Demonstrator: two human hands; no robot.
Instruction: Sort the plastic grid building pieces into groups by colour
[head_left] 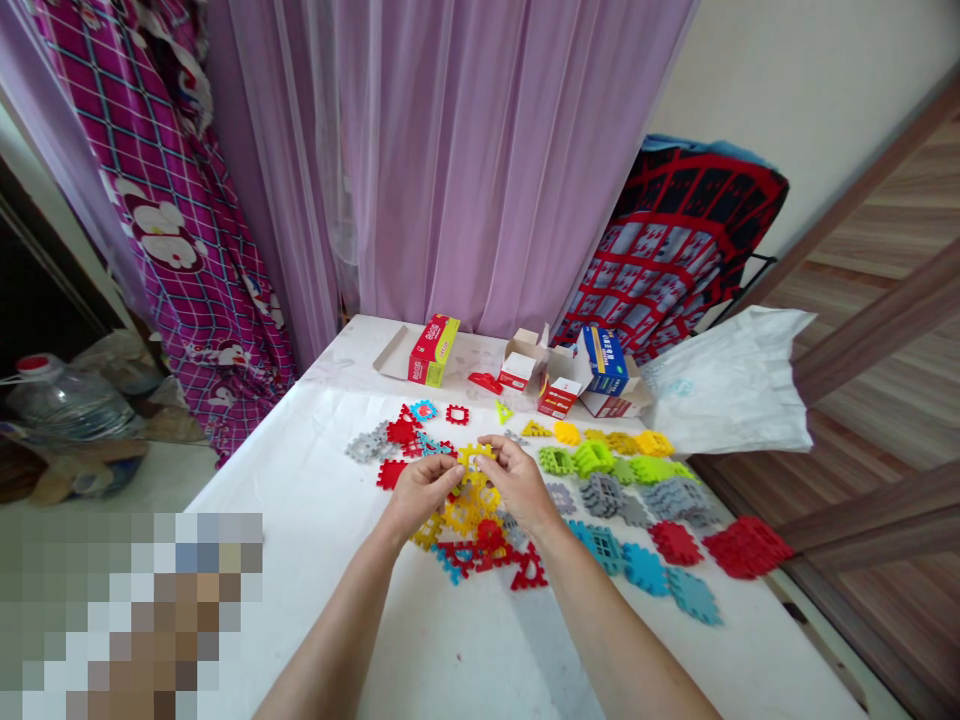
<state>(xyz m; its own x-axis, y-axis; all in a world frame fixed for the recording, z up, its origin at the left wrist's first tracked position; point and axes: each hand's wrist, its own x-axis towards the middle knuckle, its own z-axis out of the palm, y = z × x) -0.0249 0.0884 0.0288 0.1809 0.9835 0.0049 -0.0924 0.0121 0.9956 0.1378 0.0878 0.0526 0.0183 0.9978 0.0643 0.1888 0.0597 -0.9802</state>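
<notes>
Between my two hands is a yellow interlocking plastic tile [474, 455] with notched edges and an open middle. My left hand [424, 492] pinches it from the left, and my right hand [517, 482] grips its right side. Directly below lies a loose pile of yellow tiles [463, 512], partly hidden by my fingers. Red triangle tiles [531, 568] and a few blue pieces lie at the near edge of that pile. Beyond my left hand are grey tiles [371, 443] and red tiles [391, 473].
Stacks of green tiles [594, 457], grey tiles [600, 495], blue tiles [645, 570] and red tiles [746, 547] line the table's right side. Opened small boxes, one red and green [433, 350], one blue [604, 360], stand at the back. A white plastic bag [727, 385] lies at the right edge.
</notes>
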